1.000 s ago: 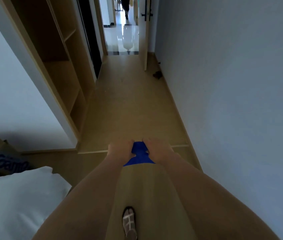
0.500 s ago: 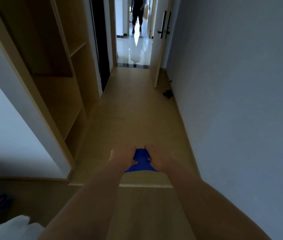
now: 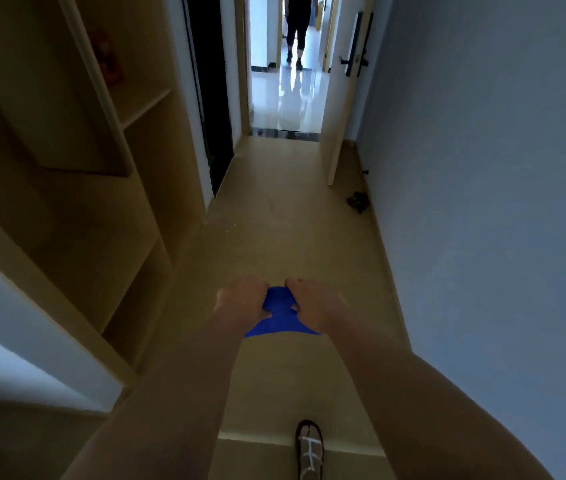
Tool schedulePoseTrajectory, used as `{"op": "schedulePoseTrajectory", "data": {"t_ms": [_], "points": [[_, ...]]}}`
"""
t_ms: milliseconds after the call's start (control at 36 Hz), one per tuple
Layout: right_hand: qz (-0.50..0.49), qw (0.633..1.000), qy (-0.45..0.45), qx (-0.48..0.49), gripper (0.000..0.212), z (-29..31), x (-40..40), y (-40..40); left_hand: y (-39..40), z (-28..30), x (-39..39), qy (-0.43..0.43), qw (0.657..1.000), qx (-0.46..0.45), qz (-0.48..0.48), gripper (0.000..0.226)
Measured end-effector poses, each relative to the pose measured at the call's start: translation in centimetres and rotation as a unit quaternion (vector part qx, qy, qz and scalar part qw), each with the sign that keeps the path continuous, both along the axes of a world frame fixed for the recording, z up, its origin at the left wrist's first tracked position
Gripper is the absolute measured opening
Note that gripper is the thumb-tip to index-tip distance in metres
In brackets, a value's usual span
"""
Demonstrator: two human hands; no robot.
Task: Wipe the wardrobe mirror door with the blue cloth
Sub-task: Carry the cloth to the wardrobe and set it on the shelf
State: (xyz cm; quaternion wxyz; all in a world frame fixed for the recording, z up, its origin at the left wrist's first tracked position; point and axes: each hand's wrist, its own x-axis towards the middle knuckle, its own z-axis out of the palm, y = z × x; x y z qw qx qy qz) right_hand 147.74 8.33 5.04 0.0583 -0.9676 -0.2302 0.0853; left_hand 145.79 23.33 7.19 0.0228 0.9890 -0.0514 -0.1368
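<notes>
Head view: blue cloth (image 3: 280,315) bunched between both fists, out in front at about waist height above the wooden floor (image 3: 285,237). Left hand (image 3: 243,301) clenched on the cloth's left side, right hand (image 3: 314,304) clenched on its right side, knuckles up, thumbs tucked toward the middle; both grips grasping the cloth, neither released. Lower edge of the cloth hanging free below the two fists. No mirror door in sight; to the left only an open wardrobe (image 3: 101,161) with bare wooden shelves, beyond it a dark opening (image 3: 210,98) in the same wall, nature not clear. Plain wall (image 3: 482,202) on the right, an open room door (image 3: 342,98) with a dark handle ahead, a bright tiled corridor past it with another person's legs (image 3: 297,32) far off. Small dark object (image 3: 357,201) on the floor by the right wall, too blurred to name. Sandalled foot (image 3: 309,452) at the bottom edge, on a step line in the floor. Judged step: carrying and readying the cloth, wiping not yet begun, no glass touched. Next move, judged: finding the mirror panel, probably somewhere along the wardrobe side though not shown here, turning toward it, shifting the cloth into one hand or flattening it into a pad, then pressing it flat to the glass for the first stroke.
</notes>
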Motion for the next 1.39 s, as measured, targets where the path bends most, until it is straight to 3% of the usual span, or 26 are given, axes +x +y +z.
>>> {"op": "schedulePoseTrajectory", "data": {"t_ms": [306, 611, 1111, 1389], "points": [[0.061, 0.998, -0.004, 0.006, 0.022, 2.1, 20.4, -3.1, -3.3, 1.6, 18.2, 0.005, 0.997, -0.027, 0.074, 0.031], [0.113, 0.994, -0.014, -0.003, 0.026, 1.0, 34.7, 0.5, -0.2, 0.8, 31.0, 0.013, 0.992, -0.005, 0.123, 0.032], [0.176, 0.983, -0.034, -0.035, 0.029, 2.4, 60.5, 16.3, 14.9, 1.4, 55.3, -0.027, 0.984, -0.02, 0.174, 0.031], [0.252, 0.965, -0.053, -0.046, 0.026, 3.3, 70.0, 25.8, 23.1, 1.5, 62.9, -0.018, 0.963, -0.046, 0.265, 0.025]]}}
